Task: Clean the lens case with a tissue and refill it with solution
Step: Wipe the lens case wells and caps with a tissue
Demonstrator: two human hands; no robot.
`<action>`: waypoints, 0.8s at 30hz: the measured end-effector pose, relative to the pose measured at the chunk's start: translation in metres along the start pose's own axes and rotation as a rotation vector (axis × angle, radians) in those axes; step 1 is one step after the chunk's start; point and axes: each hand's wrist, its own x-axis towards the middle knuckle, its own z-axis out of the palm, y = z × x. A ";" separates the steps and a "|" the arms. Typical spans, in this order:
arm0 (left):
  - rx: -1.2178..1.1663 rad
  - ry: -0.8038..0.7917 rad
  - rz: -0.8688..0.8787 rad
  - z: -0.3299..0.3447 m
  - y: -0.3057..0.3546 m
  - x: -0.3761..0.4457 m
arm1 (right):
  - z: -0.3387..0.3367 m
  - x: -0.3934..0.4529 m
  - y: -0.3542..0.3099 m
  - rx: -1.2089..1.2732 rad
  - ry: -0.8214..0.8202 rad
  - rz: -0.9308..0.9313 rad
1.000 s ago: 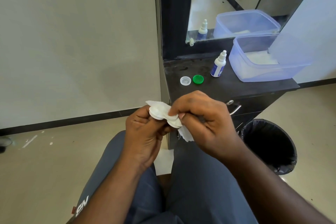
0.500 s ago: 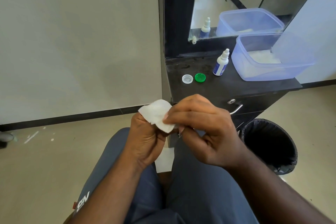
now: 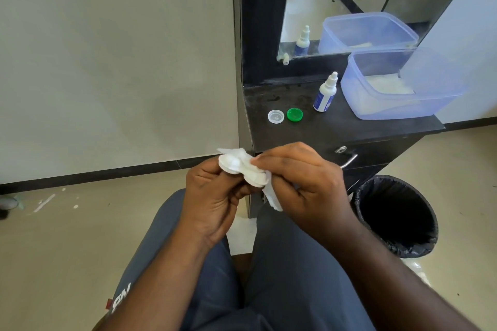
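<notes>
A white two-well lens case (image 3: 236, 166) is held over my lap, tilted, with its open wells facing up. My left hand (image 3: 212, 196) grips it from below. My right hand (image 3: 298, 185) pinches a white tissue (image 3: 270, 195) against the case's right well; the tissue's tail hangs down between my hands. On the dark counter (image 3: 349, 126) lie the two caps, a clear one (image 3: 276, 116) and a green one (image 3: 294, 114). The small white solution bottle (image 3: 326, 93) with a blue label stands upright just right of the caps.
A translucent blue plastic tub (image 3: 382, 110) with tissues inside sits at the counter's right, below a mirror. A black-lined waste bin (image 3: 396, 213) stands on the floor to my right. A drawer handle (image 3: 349, 161) juts out under the counter. Wall at left.
The tissue, which half a second ago covered the case, has shifted right, leaving the case's left well bare. Both hands stay in front of the counter edge.
</notes>
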 end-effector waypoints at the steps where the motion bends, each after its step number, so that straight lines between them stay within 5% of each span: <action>1: 0.024 0.034 0.036 0.001 0.001 0.000 | 0.002 -0.003 0.001 -0.024 0.034 0.045; 7: 0.181 0.241 0.216 0.006 0.001 -0.002 | 0.020 -0.018 -0.013 0.035 0.213 0.247; 16: 0.230 0.247 0.223 0.007 -0.001 -0.007 | 0.029 -0.020 -0.009 0.054 0.278 0.353; 24: 0.184 0.286 0.213 0.007 0.000 -0.006 | 0.030 -0.021 -0.012 0.015 0.243 0.258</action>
